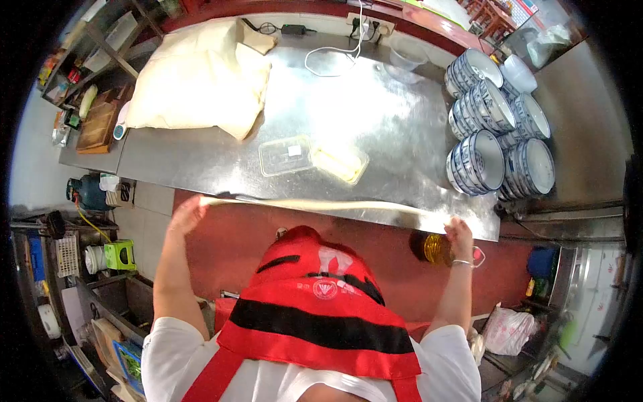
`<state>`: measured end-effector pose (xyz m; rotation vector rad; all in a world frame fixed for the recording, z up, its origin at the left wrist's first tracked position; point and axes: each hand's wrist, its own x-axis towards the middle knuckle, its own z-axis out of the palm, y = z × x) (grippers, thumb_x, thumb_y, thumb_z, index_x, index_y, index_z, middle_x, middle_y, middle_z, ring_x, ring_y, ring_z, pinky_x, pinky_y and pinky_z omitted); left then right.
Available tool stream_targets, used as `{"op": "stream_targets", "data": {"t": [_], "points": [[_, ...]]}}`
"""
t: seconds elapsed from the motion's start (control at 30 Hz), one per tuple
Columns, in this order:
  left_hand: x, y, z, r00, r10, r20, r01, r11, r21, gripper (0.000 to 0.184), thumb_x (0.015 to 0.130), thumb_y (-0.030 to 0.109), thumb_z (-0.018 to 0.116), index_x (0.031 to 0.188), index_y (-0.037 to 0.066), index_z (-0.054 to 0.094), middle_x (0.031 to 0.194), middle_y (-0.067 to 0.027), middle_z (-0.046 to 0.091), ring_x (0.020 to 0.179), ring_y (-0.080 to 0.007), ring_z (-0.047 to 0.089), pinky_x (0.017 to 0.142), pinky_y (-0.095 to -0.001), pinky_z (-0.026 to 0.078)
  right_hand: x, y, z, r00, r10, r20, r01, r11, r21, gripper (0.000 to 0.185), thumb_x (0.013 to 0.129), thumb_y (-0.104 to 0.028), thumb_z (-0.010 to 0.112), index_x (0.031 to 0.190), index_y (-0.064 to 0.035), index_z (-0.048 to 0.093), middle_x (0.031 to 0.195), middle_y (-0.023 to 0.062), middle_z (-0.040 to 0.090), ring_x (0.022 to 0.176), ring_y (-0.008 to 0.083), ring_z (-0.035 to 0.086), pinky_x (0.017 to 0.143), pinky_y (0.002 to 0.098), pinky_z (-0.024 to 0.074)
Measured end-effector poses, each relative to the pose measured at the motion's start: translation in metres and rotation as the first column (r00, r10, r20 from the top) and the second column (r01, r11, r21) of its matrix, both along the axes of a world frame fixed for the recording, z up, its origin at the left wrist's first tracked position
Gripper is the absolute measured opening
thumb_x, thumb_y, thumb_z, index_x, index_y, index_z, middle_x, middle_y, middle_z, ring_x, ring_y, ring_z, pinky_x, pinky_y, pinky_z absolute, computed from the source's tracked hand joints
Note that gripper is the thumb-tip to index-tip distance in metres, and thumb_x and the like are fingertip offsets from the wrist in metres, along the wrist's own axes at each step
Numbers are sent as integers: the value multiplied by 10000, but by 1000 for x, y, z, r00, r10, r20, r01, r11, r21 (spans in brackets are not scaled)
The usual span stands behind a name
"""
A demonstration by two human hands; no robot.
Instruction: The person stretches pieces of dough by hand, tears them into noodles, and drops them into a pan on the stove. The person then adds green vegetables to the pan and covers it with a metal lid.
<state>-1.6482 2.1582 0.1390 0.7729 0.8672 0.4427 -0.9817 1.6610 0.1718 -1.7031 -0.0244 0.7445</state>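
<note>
A long pale strip of dough [321,204] stretches between my two hands, just along the front edge of the steel table. My left hand [189,214] is closed on its left end. The other end is pinched in my right hand [459,236], near the table's front right corner. Beyond the strip sits a clear plastic container [345,165] with something pale yellow in it. A clear lid or second container [284,155] lies beside it, touching or slightly overlapping.
A large cream cloth [201,77] covers something at the back left of the steel table [375,120]. Blue-and-white bowls [482,164] are stacked on the right. A white cable [328,50] curls at the back. A jug of yellow liquid [432,248] stands below the right edge.
</note>
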Motion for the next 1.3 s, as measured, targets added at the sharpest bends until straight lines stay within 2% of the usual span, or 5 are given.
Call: {"op": "stream_targets", "data": {"t": [0.2, 0.57, 0.83, 0.97, 1.3], "points": [[-10, 55, 89, 989, 129, -72, -121, 986, 113, 237, 921, 195, 563, 1095, 37, 538, 873, -19, 590, 718, -118, 566, 630, -236, 479, 21, 8, 101, 991, -29, 129, -1, 973, 232, 146, 887, -166, 612, 956, -37, 610, 828, 15, 609, 707, 112, 587, 632, 257, 532], [-3, 92, -25, 950, 7, -313, -15, 1000, -21, 167, 885, 143, 606, 1044, 99, 581, 882, -6, 631, 787, -139, 625, 656, -262, 512, -42, 104, 161, 904, -69, 423, -33, 973, 228, 172, 864, -194, 643, 870, -26, 682, 679, -59, 519, 599, 30, 407, 533, 184, 312], [53, 113, -90, 344, 336, -877, 658, 580, 481, 138, 849, 89, 589, 973, 68, 646, 875, -32, 667, 732, -216, 634, 657, -320, 503, -105, 184, 228, 810, 308, 500, -364, 931, 17, 190, 885, -140, 561, 916, 10, 675, 797, -12, 618, 692, 40, 487, 639, 178, 388], [249, 13, 75, 969, -177, -174, 243, 542, 805, 398, 855, 123, 604, 1231, 26, 515, 1203, -105, 576, 1129, -211, 531, 964, -318, 397, -143, 211, 257, 732, 448, 514, -478, 875, -81, 194, 880, -146, 561, 930, -3, 684, 782, -20, 614, 723, 45, 506, 657, 174, 389], [395, -133, 268, 586, -803, 110, 601, 522, 605, 269, 927, 227, 544, 1043, 3, 640, 717, -48, 659, 522, -84, 546, 529, -216, 424, -165, 221, 286, 595, 285, 752, -484, 874, 51, 127, 820, -109, 662, 878, 4, 662, 738, 25, 645, 663, 68, 579, 585, 212, 451]]}}
